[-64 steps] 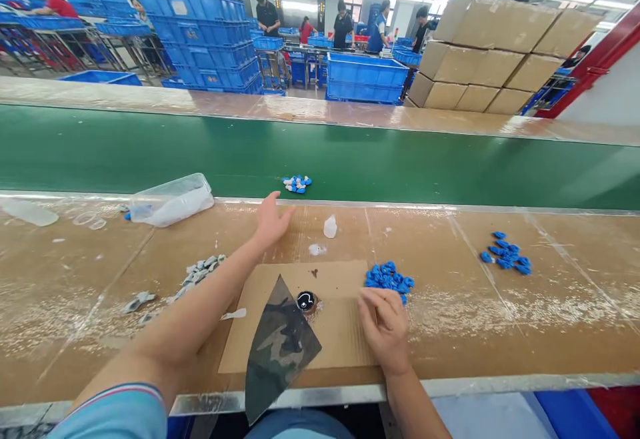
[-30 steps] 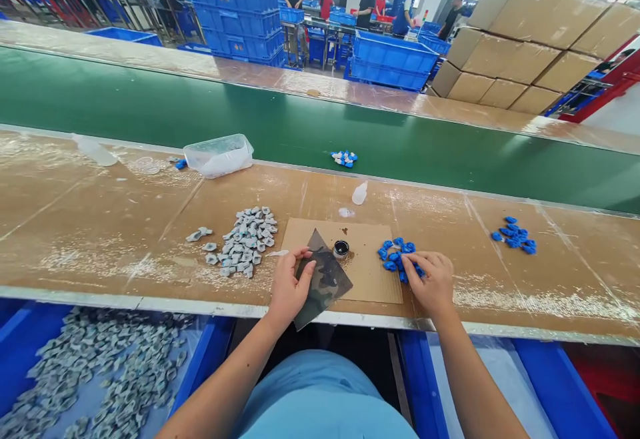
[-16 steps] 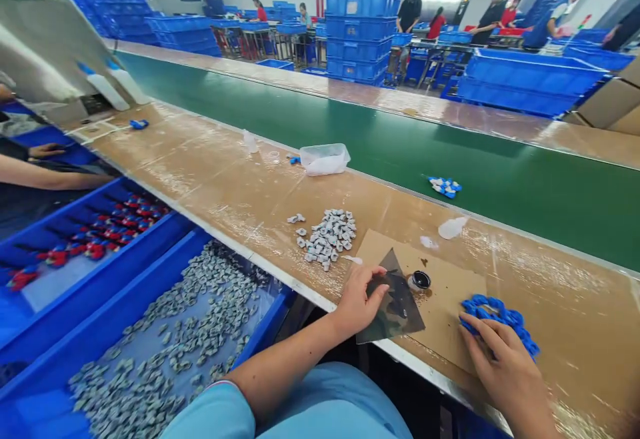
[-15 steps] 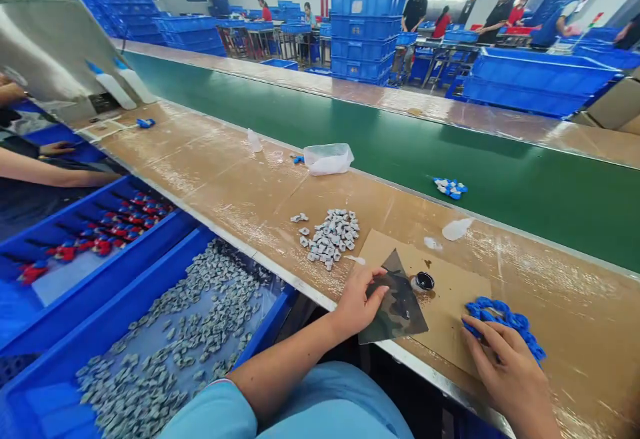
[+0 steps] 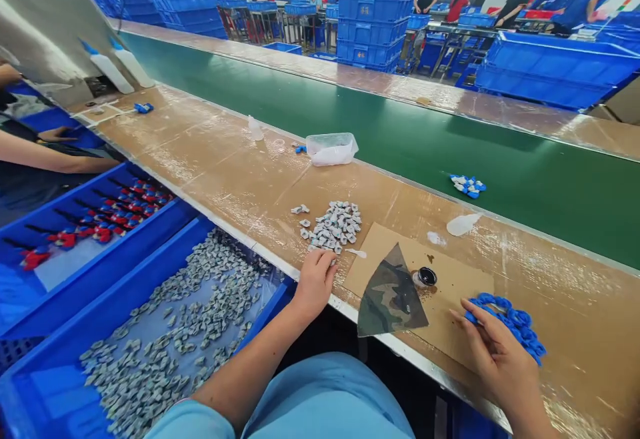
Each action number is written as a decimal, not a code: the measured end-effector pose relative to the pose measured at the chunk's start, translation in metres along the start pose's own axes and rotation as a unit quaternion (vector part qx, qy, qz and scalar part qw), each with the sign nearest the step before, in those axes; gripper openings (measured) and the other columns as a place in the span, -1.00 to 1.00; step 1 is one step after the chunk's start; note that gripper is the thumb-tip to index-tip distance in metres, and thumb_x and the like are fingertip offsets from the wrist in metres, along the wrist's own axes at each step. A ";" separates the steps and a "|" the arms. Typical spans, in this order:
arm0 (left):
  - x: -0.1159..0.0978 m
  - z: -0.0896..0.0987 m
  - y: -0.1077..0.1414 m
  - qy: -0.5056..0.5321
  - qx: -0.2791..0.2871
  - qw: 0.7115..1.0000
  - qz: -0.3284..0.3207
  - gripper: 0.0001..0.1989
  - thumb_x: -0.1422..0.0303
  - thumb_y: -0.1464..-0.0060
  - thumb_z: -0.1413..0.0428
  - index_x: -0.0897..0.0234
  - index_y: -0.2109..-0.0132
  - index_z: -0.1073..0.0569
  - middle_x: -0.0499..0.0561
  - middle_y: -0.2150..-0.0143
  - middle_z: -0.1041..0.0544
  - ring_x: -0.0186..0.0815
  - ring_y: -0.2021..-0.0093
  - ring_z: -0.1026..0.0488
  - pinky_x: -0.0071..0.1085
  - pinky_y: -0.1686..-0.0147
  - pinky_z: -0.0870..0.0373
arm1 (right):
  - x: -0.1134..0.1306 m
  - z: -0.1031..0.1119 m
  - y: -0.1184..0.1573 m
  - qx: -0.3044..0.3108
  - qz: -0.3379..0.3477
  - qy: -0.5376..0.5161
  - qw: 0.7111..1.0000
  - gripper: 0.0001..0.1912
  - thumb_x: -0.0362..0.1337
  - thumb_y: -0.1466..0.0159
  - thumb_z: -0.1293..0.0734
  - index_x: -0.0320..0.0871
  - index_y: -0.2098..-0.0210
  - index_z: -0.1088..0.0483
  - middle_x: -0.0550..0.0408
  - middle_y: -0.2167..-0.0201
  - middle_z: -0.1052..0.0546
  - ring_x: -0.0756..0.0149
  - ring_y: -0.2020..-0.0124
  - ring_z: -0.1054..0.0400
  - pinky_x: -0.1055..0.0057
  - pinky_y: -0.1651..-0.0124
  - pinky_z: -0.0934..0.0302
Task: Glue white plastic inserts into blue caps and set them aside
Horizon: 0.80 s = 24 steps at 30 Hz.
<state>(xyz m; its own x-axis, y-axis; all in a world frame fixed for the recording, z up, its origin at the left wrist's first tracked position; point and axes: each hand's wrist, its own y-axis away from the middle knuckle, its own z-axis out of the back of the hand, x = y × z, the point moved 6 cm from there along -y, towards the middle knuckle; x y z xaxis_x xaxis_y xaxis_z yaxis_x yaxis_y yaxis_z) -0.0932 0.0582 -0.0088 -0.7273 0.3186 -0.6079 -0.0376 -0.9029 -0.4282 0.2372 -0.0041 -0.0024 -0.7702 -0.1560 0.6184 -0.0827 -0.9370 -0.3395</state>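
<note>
My left hand (image 5: 316, 283) is at the near edge of a pile of small grey moulded parts (image 5: 341, 220), its thumb and forefinger pinched on one grey part. My right hand (image 5: 500, 359) is beside a heap of small blue ring-like parts (image 5: 520, 325) on the right. Its thumb and forefinger are closed around a blue part, mostly hidden by the fingers. Between my hands a camouflage-patterned cloth piece (image 5: 390, 299) lies over the table edge on a cardboard sheet (image 5: 460, 292). A small open pot of dark liquid (image 5: 426, 277) stands beside the cloth.
A blue bin of grey parts (image 5: 200, 332) and another of red and blue figures (image 5: 105, 225) stand at left, near another person's arm (image 5: 55, 155). A clear plastic tub (image 5: 333, 149) sits near the green conveyor belt (image 5: 390, 119). Blue-and-white parts (image 5: 467, 185) lie on the belt.
My left hand has let go of the camouflage cloth and moved left to the grey parts. My right hand stays by the blue heap. The view has tilted slightly.
</note>
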 end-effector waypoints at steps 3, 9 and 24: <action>-0.002 0.003 0.004 0.009 -0.010 1.000 -0.013 -0.78 0.46 -0.16 0.04 0.23 0.09 -0.43 0.11 0.17 -0.48 -0.20 0.12 -0.42 -0.24 0.07 -0.41 | -0.003 0.003 0.002 -0.007 -0.071 -0.040 0.997 -0.62 0.01 -0.20 -0.32 -0.10 0.14 -0.50 0.07 0.48 -0.56 0.28 0.53 -0.45 0.38 0.43 -0.38; -0.002 0.010 -0.004 0.104 -0.027 0.994 0.030 -0.80 0.39 -0.15 0.01 0.22 0.16 -0.49 0.11 0.15 -0.46 -0.24 0.10 -0.44 -0.29 0.09 -0.44 | 0.026 0.004 -0.015 -0.022 -0.028 -0.094 0.995 -0.76 -0.10 -0.20 -0.35 -0.07 0.23 -0.54 0.03 0.40 -0.55 0.32 0.48 -0.40 0.38 0.44 -0.34; -0.066 -0.085 0.005 0.431 0.197 0.865 0.164 -0.86 0.39 -0.02 -0.11 0.31 0.24 -0.48 0.07 0.27 -0.49 -0.35 0.32 -0.43 -0.45 0.34 -0.46 | 0.062 -0.010 -0.059 0.016 0.097 0.050 0.994 -0.75 -0.20 -0.32 -0.21 0.00 0.16 -0.52 0.04 0.26 -0.60 0.19 0.26 -0.45 0.25 0.23 -0.32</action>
<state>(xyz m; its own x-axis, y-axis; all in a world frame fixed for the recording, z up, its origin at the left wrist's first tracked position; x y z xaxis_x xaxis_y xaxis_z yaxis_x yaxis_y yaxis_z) 0.0130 0.0573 -0.0280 0.0324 -0.0303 -0.9990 -0.2796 -0.9599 0.0201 0.1876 0.0444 0.0487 -0.8288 -0.3048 0.4693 0.0928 -0.9019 -0.4218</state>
